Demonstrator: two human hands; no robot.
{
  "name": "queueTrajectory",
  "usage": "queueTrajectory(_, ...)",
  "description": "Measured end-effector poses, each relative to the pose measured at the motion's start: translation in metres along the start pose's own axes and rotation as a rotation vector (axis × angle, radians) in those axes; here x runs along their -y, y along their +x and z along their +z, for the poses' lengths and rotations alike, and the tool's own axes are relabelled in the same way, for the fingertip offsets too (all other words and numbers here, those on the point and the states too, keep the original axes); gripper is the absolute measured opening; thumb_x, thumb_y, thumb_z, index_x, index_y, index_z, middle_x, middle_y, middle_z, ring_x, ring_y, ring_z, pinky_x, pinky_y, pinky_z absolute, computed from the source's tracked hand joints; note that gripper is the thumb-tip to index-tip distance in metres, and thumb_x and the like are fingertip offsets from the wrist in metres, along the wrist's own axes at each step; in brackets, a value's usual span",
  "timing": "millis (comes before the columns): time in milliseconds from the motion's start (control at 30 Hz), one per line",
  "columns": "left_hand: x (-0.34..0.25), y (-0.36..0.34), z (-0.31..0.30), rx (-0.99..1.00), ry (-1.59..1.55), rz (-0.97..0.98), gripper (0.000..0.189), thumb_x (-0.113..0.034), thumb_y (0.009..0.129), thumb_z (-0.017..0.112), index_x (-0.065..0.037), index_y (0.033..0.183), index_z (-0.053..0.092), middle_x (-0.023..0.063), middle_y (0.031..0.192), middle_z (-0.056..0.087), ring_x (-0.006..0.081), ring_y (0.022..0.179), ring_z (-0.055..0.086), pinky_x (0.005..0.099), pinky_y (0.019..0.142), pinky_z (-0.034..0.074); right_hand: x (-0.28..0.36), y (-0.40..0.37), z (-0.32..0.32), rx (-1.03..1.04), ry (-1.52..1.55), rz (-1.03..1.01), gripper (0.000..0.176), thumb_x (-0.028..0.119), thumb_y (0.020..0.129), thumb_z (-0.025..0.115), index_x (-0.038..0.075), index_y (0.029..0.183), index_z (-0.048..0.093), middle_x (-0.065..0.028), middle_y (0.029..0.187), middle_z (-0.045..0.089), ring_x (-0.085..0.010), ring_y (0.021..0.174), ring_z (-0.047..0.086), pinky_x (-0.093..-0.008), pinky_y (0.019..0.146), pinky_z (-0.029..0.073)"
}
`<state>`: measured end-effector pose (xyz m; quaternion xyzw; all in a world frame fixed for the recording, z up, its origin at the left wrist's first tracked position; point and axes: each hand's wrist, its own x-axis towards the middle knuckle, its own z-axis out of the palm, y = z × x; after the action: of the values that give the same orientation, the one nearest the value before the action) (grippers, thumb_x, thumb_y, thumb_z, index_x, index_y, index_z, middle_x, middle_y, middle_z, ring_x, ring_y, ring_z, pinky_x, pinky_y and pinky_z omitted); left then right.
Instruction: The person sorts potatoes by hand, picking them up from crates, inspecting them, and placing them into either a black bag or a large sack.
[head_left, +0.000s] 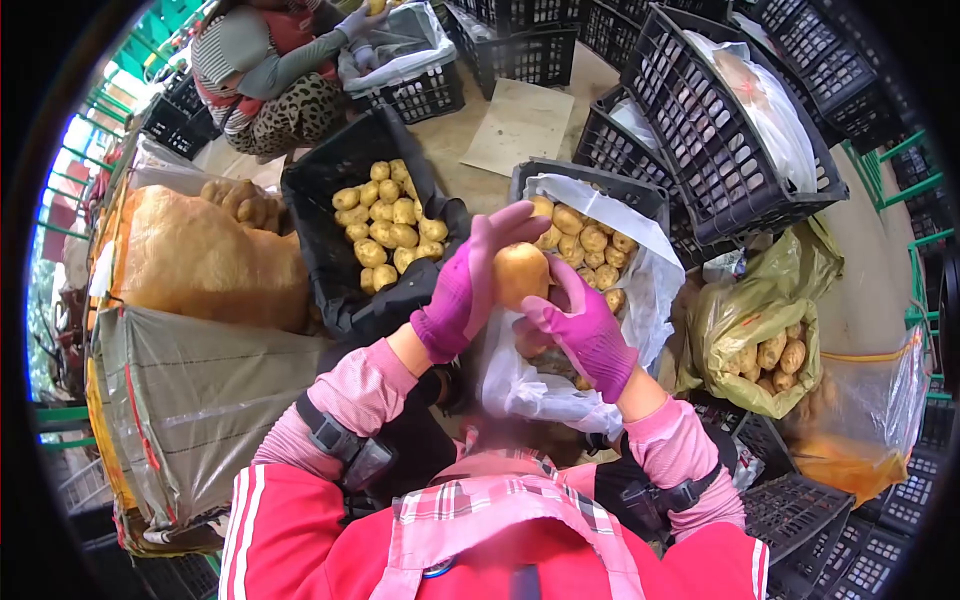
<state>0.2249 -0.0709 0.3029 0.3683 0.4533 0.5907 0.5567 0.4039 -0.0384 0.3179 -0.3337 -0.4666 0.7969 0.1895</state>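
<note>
A large tan potato (521, 275) is held up between my two hands, in front of my chest. My left hand (462, 285), in a purple glove, lies against its left side, with long fingers reaching past its far top. From the right, my right hand (585, 328), gloved the same way, grips the lower side with thumb and fingers. Beneath them stands a crate lined with white plastic (645, 300), holding several potatoes (590, 245); my hands hide part of it. To the left, a black-lined crate (318, 215) holds more potatoes (385, 220).
At far left sit a large netted sack (205, 265) and a grey plastic-covered stack (215, 410). A yellow-green bag of potatoes (735, 310) stands at right. Black crates (735, 130) pile up behind. Cardboard (520, 125) lies on the floor; another person (265, 75) crouches at upper left.
</note>
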Motion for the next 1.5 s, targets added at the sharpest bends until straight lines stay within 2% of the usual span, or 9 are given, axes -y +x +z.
queueTrajectory(167,0.022,0.002,0.003,0.032,0.526,0.407,0.075,-0.061,0.101,0.024,-0.004,0.149,0.03,0.0162,0.145,0.045,0.0274,0.123,0.054,0.0386,0.1,0.048,-0.001,0.004,-0.015,-0.169,-0.1,-0.327,0.057,-0.003,0.083,0.07,0.002,0.136,0.048,-0.0121,0.127,0.059,-0.0185,0.112,0.061,-0.0292,0.092,0.052)
queueTrajectory(267,0.032,-0.001,-0.009,0.149,0.198,-0.136,0.065,-0.055,0.101,0.04,-0.01,0.147,0.036,0.0102,0.135,0.051,0.0241,0.115,0.059,0.0403,0.091,0.055,-0.012,0.005,-0.021,-0.209,-0.286,-0.515,0.052,-0.004,0.086,0.065,0.002,0.135,0.049,-0.0114,0.131,0.056,-0.0205,0.12,0.057,-0.0312,0.1,0.048)
queueTrajectory(467,-0.006,-0.011,-0.013,-0.15,-0.098,-0.306,0.045,-0.04,0.099,0.052,-0.011,0.133,0.05,0.0063,0.116,0.059,0.0237,0.098,0.064,0.0356,0.078,0.057,0.006,0.001,-0.038,-0.236,-0.194,-0.49,0.04,0.002,0.091,0.06,0.0,0.13,0.053,-0.0131,0.135,0.055,-0.0223,0.123,0.056,-0.0315,0.102,0.045)
queueTrajectory(567,0.04,-0.009,-0.133,-0.27,1.343,0.468,0.049,-0.012,0.083,0.075,-0.005,0.125,0.049,0.011,0.111,0.062,0.0251,0.093,0.066,0.0352,0.079,0.055,-0.006,0.012,-0.083,-0.404,-0.432,-0.447,0.039,0.011,0.09,0.063,0.001,0.127,0.056,-0.0132,0.122,0.064,-0.0213,0.111,0.062,-0.0315,0.097,0.048)
queueTrajectory(633,0.03,-0.03,-0.179,-0.315,1.449,0.236,0.06,-0.002,0.081,0.072,-0.005,0.134,0.044,0.0102,0.117,0.06,0.0249,0.101,0.062,0.0363,0.083,0.053,-0.028,0.018,-0.103,-0.405,-0.633,-0.315,0.038,0.017,0.09,0.064,0.004,0.124,0.059,-0.0124,0.117,0.066,-0.0191,0.105,0.064,-0.0317,0.092,0.05)
queueTrajectory(767,0.023,-0.037,-0.175,-0.592,0.347,0.015,0.048,-0.014,0.091,0.063,-0.009,0.136,0.047,0.0054,0.118,0.056,0.0195,0.104,0.057,0.0263,0.088,0.046,-0.107,0.045,-0.128,-0.251,-1.04,-0.111,0.042,0.033,0.084,0.065,0.01,0.119,0.061,-0.0149,0.11,0.067,-0.0267,0.099,0.065,-0.0374,0.086,0.052)
queueTrajectory(1100,-0.03,-0.015,-0.037,-0.29,0.176,-0.08,0.036,-0.024,0.101,0.052,-0.001,0.128,0.054,0.0012,0.103,0.057,0.0084,0.088,0.053,0.0235,0.079,0.047,-0.243,0.118,-0.096,0.235,-1.481,0.371,0.037,0.032,0.09,0.057,0.01,0.119,0.064,-0.0149,0.119,0.066,-0.0311,0.111,0.064,-0.0411,0.092,0.051)
queueTrajectory(1333,-0.026,-0.009,-0.048,-0.203,0.206,-0.054,0.038,-0.025,0.1,0.053,0.0,0.129,0.052,0.0093,0.127,0.055,0.0158,0.111,0.059,0.0294,0.093,0.05,-0.264,0.13,-0.057,-0.34,-1.202,0.537,0.032,0.03,0.091,0.055,0.008,0.111,0.065,-0.0106,0.113,0.068,-0.0284,0.105,0.065,-0.039,0.085,0.053)
queueTrajectory(1500,-0.031,-0.003,-0.033,-0.234,0.086,-0.128,0.038,-0.025,0.099,0.054,-0.001,0.129,0.053,0.0051,0.108,0.061,0.0088,0.09,0.055,0.0236,0.076,0.047,-0.241,0.147,-0.109,0.347,-1.624,0.293,0.034,0.036,0.094,0.056,0.011,0.115,0.067,-0.0028,0.117,0.066,-0.0208,0.1,0.063,-0.0341,0.088,0.051)
